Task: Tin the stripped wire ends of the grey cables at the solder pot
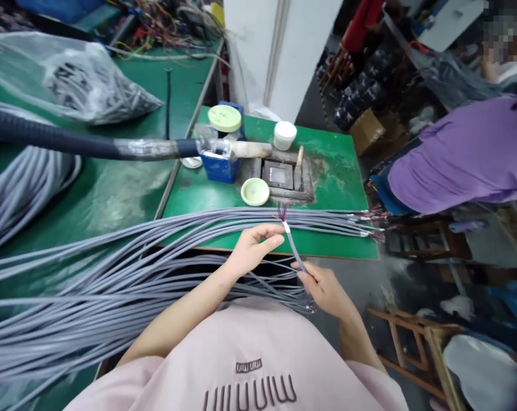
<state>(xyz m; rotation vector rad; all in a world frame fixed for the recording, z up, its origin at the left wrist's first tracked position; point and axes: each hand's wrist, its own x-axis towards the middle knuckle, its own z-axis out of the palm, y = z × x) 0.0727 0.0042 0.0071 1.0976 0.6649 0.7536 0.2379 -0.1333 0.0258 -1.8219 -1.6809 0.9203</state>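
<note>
My right hand (321, 287) is closed around a grey multi-core cable (296, 248), pinching it below its end. The cable tilts up and to the left, with a white band (286, 227) near the tip and thin red, blue and dark wires (284, 212) fanning out above it. My left hand (257, 244) is beside that band, its index finger and thumb stretched toward it with a small gap between them. The index fingertip is at the band or touching it. Behind both hands, a row of grey cables (224, 216) lies across the green table (335, 171).
Past the cables is a square metal pot (279, 174) with a brush-like tool (299, 165). Nearby are a pale green dish (255, 192), a white tub (284, 135), a blue box (220, 168) and a dark hose (91, 142). A person in purple (459, 154) is at right, near a wooden stool (412, 337).
</note>
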